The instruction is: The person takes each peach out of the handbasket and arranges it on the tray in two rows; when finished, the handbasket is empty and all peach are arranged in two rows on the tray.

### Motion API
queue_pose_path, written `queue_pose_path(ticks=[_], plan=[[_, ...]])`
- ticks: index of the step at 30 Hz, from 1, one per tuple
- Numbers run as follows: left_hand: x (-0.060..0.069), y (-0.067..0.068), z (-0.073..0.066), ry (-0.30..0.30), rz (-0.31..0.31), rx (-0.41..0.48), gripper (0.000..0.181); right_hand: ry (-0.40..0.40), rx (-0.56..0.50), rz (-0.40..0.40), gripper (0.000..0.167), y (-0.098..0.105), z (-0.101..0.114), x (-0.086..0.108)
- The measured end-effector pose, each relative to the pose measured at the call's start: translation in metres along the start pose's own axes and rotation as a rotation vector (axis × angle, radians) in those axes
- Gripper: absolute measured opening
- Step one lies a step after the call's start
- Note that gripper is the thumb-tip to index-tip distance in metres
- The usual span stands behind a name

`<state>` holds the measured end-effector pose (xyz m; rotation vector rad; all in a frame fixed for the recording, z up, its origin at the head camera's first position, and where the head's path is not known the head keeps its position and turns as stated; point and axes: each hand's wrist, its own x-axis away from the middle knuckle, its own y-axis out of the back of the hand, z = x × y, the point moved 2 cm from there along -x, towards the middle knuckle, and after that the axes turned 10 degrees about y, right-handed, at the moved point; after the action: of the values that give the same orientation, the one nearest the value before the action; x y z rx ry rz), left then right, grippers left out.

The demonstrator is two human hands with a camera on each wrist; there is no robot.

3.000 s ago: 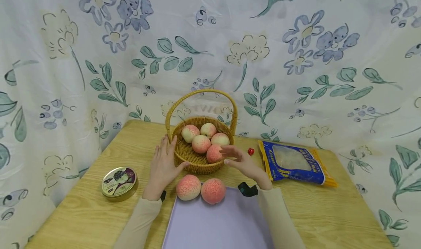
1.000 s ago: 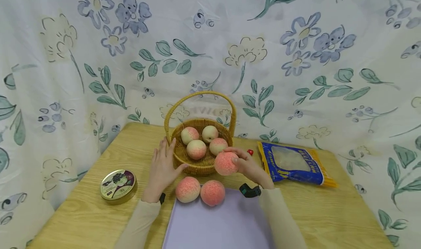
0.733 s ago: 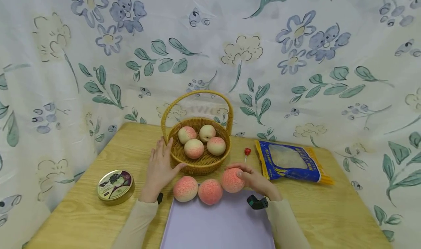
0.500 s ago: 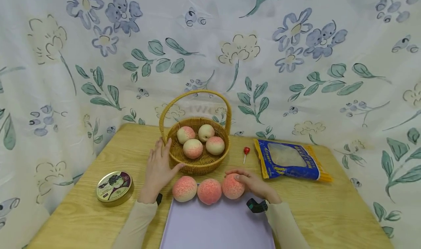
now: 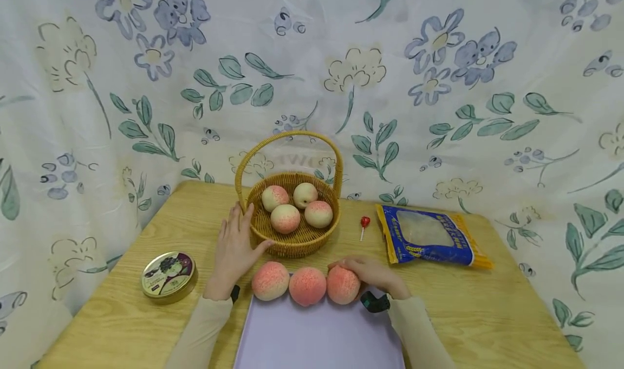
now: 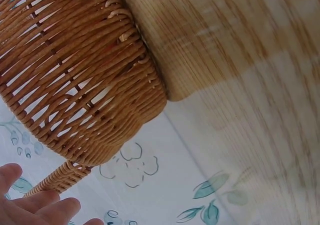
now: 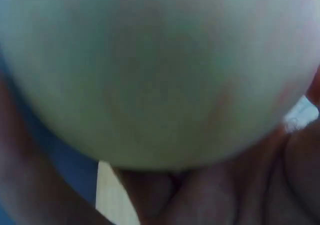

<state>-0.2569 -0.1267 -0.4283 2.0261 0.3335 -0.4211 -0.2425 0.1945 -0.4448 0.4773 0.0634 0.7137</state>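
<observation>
My right hand (image 5: 368, 274) curls around a pink-and-cream peach (image 5: 343, 285), which sits at the right end of a row along the far edge of a lilac tray (image 5: 319, 334). In the right wrist view that peach (image 7: 165, 70) fills most of the picture, with fingers beneath it. Beside it in the row lie a middle peach (image 5: 307, 286) and a left peach (image 5: 270, 281). Fingers spread, my left hand (image 5: 235, 250) rests against the left side of a wicker basket (image 5: 297, 248). Several peaches (image 5: 285, 219) lie inside the basket, whose woven wall fills the left wrist view's upper left.
To the left stands a round gold tin (image 5: 168, 276). A red lollipop (image 5: 365, 222) lies right of the basket, and beyond it is a blue-and-yellow food packet (image 5: 431, 237). A floral curtain (image 5: 312, 76) hangs behind the wooden table (image 5: 112, 309).
The right hand has taken a peach from the basket's front right, carried it toward the tray and set it at the row's right end. The left hand has stayed by the basket.
</observation>
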Motion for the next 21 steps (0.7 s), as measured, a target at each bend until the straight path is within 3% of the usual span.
queue_pose_path(ticks=[4, 10, 15, 21], plan=[[0.001, 0.001, 0.0, 0.004, 0.006, -0.009, 0.1, 0.042, 0.06, 0.075, 0.044, -0.005, -0.001, -0.004], [0.001, -0.002, -0.001, 0.002, 0.003, -0.016, 0.1, 0.065, 0.052, 0.058, 0.048, -0.005, -0.003, -0.001], [0.001, -0.001, -0.002, -0.004, -0.008, -0.004, 0.099, 0.012, -0.027, 0.048, 0.054, 0.0, -0.003, 0.003], [0.002, 0.001, 0.0, -0.003, 0.005, -0.014, 0.101, -0.049, -0.054, 0.002, 0.055, 0.018, 0.016, 0.0]])
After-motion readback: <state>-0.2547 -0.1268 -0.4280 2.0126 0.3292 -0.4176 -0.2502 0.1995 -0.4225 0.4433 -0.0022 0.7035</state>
